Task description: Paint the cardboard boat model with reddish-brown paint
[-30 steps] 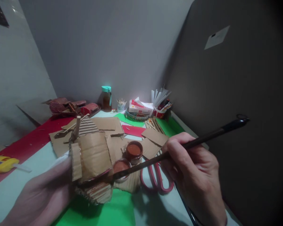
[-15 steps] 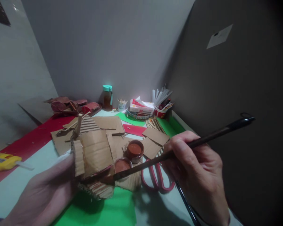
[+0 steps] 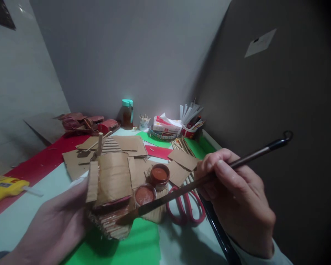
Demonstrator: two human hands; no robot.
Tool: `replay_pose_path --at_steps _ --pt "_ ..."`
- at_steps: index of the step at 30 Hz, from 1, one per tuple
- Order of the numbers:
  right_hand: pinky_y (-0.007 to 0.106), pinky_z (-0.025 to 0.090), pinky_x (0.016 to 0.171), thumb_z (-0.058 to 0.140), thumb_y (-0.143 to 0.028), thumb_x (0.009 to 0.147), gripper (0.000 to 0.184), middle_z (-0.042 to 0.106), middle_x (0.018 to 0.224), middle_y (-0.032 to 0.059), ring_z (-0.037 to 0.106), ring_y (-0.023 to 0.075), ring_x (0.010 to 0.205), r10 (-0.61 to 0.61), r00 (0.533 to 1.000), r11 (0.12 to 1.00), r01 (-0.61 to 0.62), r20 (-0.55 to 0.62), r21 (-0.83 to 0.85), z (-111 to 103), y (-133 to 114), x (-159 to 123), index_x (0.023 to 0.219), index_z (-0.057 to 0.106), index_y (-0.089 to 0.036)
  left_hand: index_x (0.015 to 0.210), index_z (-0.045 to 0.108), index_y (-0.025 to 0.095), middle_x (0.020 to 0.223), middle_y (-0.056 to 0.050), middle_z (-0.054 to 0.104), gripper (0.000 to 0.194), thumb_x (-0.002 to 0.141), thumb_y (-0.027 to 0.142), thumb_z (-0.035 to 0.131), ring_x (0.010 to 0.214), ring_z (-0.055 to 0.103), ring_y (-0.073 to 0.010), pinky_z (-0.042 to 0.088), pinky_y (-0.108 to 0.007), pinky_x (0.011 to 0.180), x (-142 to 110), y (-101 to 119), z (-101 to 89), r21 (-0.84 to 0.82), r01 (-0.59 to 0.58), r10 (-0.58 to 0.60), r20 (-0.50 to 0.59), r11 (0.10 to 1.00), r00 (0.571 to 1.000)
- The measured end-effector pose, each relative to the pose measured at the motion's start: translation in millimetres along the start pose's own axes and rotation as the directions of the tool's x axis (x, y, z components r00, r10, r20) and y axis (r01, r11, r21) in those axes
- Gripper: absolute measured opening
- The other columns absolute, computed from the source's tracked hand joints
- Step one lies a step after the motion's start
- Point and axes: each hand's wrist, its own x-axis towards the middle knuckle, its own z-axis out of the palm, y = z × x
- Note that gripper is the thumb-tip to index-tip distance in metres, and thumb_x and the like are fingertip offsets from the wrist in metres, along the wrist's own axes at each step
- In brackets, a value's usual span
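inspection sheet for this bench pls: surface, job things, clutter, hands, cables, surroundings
Surface: pale table with red and green paper sheets.
Job's things: cardboard model; paintbrush, tip at the model's lower edge; two open paint pots.
Clutter: red scissors, yellow glue gun, cardboard scraps, teal-capped jar.
Hands: left hand in a grip on the model; right hand on the brush.
Cables: nothing seen.
Surroundings: grey walls, dark panel right.

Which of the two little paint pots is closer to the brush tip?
The nearer paint pot, just beside the cardboard model, is closer to the tip of the brush. The other pot sits behind it, farther up the table.
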Motion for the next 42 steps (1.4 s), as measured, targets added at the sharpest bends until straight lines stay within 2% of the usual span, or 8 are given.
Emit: replay_pose_path --at_steps 7,12,15,21,26,29,35,42 --pt "0.024 0.037 0.056 0.064 -0.038 0.103 0.022 0.053 0.078 -0.0015 0.046 0.0115 0.064 0.075 0.991 0.996 -0.069 0.112 -0.052 9 5 -3 0.087 0.064 -0.022 0.079 0.083 0.025 0.142 -0.007 0.067 0.055 0.03 0.024 0.107 0.133 0.058 -0.0529 0.044 -0.07 0.107 -5 -3 0.0 0.032 0.018 -0.019 0.003 0.999 1.0" --pt "0.026 0.031 0.053 0.065 -0.035 0.102 0.023 0.05 0.075 -0.0024 0.038 0.0108 0.06 0.016 0.999 0.994 -0.011 0.045 -0.112 2 1 -3 0.084 0.062 -0.021 0.093 0.084 0.03 0.136 -0.002 0.071 0.055 0.042 0.027 0.103 0.118 0.07 -0.0422 0.049 -0.061 0.106 -5 -2 -0.2 -0.02 0.043 -0.042 0.034 0.999 0.999" --pt "0.025 0.03 0.05 0.065 -0.031 0.101 0.023 0.051 0.073 -0.0016 0.039 0.0104 0.058 -0.015 1.0 0.992 0.017 0.015 -0.129 -1 -3 1 0.081 0.063 -0.02 0.096 0.084 0.029 0.122 -0.004 0.076 0.059 0.04 0.027 0.102 0.118 0.07 -0.043 0.055 -0.058 0.099 -5 -2 0.3 -0.024 0.048 -0.047 0.002 0.999 0.999" --pt "0.022 0.033 0.047 0.067 -0.026 0.095 0.02 0.052 0.069 0.0001 0.042 0.0106 0.056 -0.092 0.994 0.996 0.091 -0.056 -0.021 2 -8 3 0.077 0.066 -0.019 0.088 0.084 0.028 0.142 -0.002 0.067 0.052 0.039 0.025 0.103 0.122 0.068 -0.0439 0.049 -0.059 0.105 -6 -1 2.5 -0.015 0.028 -0.028 0.005 1.0 1.0" --pt "0.026 0.037 0.054 0.063 -0.035 0.103 0.02 0.053 0.073 -0.0006 0.046 0.0136 0.062 0.013 0.996 0.997 -0.007 0.084 -0.071 6 0 -5 0.087 0.065 -0.023 0.089 0.084 0.032 0.143 0.0 0.066 0.05 0.043 0.027 0.104 0.134 0.059 -0.0452 0.045 -0.063 0.11 -1 -1 -5.8 -0.009 0.05 -0.049 0.066 0.999 0.997" --pt "0.028 0.034 0.054 0.059 -0.037 0.105 0.023 0.05 0.076 -0.0014 0.043 0.0129 0.061 0.06 0.985 0.994 -0.044 0.162 -0.104 7 4 -7 0.089 0.062 -0.023 0.097 0.084 0.036 0.143 0.003 0.066 0.059 0.043 0.025 0.103 0.141 0.053 -0.0455 0.041 -0.064 0.114 2 -3 -8.7 -0.02 0.051 -0.049 0.065 0.999 0.997" --pt "0.027 0.029 0.053 0.061 -0.036 0.104 0.023 0.047 0.078 -0.002 0.036 0.0118 0.062 0.005 0.993 0.993 0.01 0.115 -0.121 -3 5 -5 0.086 0.062 -0.022 0.136 0.069 0.043 0.154 0.003 0.057 0.102 0.042 0.028 0.104 0.148 0.043 -0.0477 0.044 -0.06 0.115 1 -5 -7.0 0.031 0.049 -0.051 0.066 0.998 0.997" --pt "0.025 0.031 0.05 0.065 -0.029 0.1 0.021 0.05 0.072 -0.001 0.04 0.0119 0.06 -0.07 0.997 0.993 0.073 0.028 -0.093 -6 -2 1 0.081 0.064 -0.021 0.137 0.069 0.039 0.156 0.001 0.054 0.106 0.037 0.027 0.105 0.149 0.041 -0.0481 0.047 -0.058 0.112 -3 -2 2.4 0.045 0.008 -0.009 0.017 0.999 1.0"
